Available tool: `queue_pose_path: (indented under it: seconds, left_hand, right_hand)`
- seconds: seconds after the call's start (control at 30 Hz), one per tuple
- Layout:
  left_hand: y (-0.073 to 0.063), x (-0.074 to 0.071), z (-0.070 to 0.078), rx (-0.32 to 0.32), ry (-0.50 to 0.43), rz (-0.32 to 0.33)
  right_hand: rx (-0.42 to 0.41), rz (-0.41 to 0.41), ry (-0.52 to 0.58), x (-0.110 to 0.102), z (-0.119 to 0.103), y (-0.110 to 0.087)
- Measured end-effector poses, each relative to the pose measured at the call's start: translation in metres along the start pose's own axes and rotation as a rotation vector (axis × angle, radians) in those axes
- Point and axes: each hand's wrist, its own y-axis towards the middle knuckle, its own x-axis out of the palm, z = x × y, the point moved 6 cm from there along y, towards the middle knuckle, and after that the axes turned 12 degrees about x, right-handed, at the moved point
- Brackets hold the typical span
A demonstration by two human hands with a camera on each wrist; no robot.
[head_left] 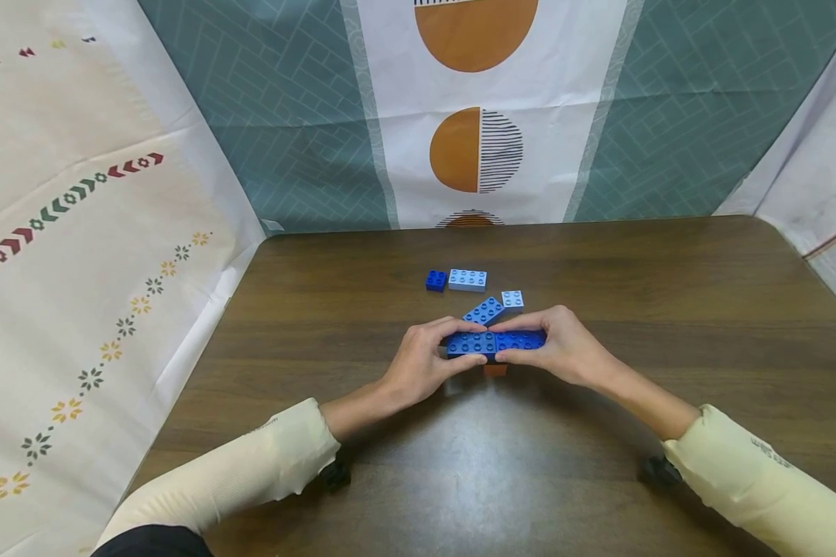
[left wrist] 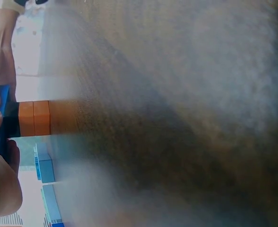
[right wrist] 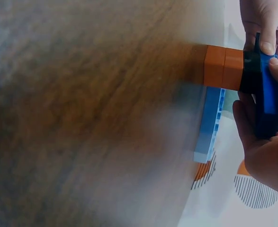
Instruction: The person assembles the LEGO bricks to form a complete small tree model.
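Near the middle of the table stands a small tower: two stacked orange bricks [right wrist: 224,67], a dark brick [left wrist: 12,119] above them, and two blue bricks end to end across the top. My left hand [head_left: 421,352] grips the left blue brick [head_left: 470,343] between thumb and fingers. The right blue brick [head_left: 519,340] is pinched the same way by my right hand [head_left: 573,346]. Both hands meet near the seam, their thumbs on the near side. Seen from the wrists, the top bricks overhang the narrow column. How firmly they sit on the dark brick is hard to tell.
Just behind the tower lie a medium-blue long brick [head_left: 484,311] and a light blue square brick [head_left: 512,299]. Farther back are a dark blue square brick [head_left: 436,280] and a light blue long brick [head_left: 467,280]. Patterned cloths [head_left: 299,116] hang beyond the wooden table [head_left: 348,278].
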Motion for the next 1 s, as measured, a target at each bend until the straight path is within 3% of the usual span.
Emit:
queue_pose_path:
  seconds: [0.47,1.0]
  left_hand:
    - [0.0009,0.0030,0.0010,0.014,0.064,-0.037]
    - [0.0001,0.0032,-0.0016,0.034,0.048,0.003]
  right_hand:
    - [-0.017,-0.001,0.027,0.0003,0.0008,0.0005]
    - [-0.011,-0.001,0.021,0.0012,0.0021,0.0014]
